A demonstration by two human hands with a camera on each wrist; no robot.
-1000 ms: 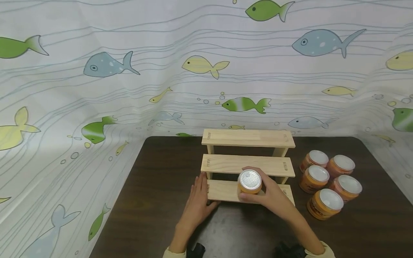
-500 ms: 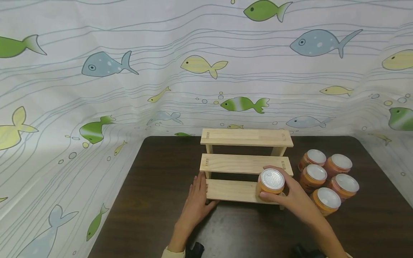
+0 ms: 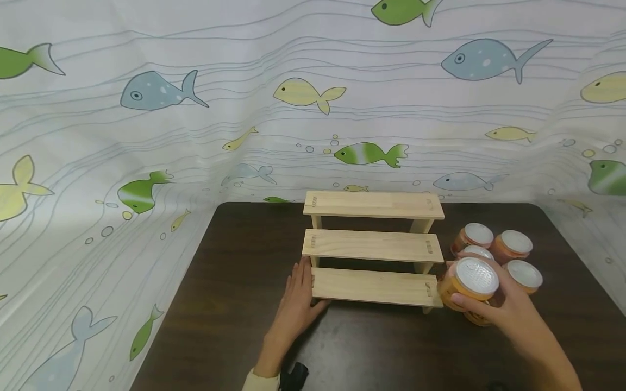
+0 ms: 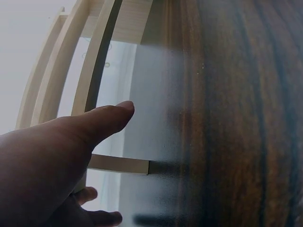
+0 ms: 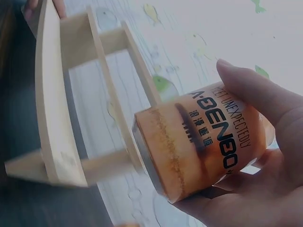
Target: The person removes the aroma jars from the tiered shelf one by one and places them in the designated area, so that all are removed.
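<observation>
My right hand (image 3: 508, 298) grips an orange jar (image 5: 203, 137) with a silver lid and black lettering, thumb on one side and fingers on the other. In the head view this jar overlaps the right end of the lowest step of a three-tier wooden shelf (image 3: 374, 244) and covers parts of other jars behind it. At the shelf's left end, my left hand (image 3: 295, 293) rests with its fingers straight along the side of the lowest board. The left wrist view shows its thumb (image 4: 111, 120) stretched out in front of the boards.
Several more orange jars (image 3: 511, 247) with white lids stand grouped right of the shelf on the dark wood table (image 3: 235, 255). A white sheet (image 3: 274, 43) printed with fish hangs behind and along both sides of the table.
My right hand has carried the jar rightward from over the lowest step to beside the grouped jars. The left hand stays at the shelf's left end.
</observation>
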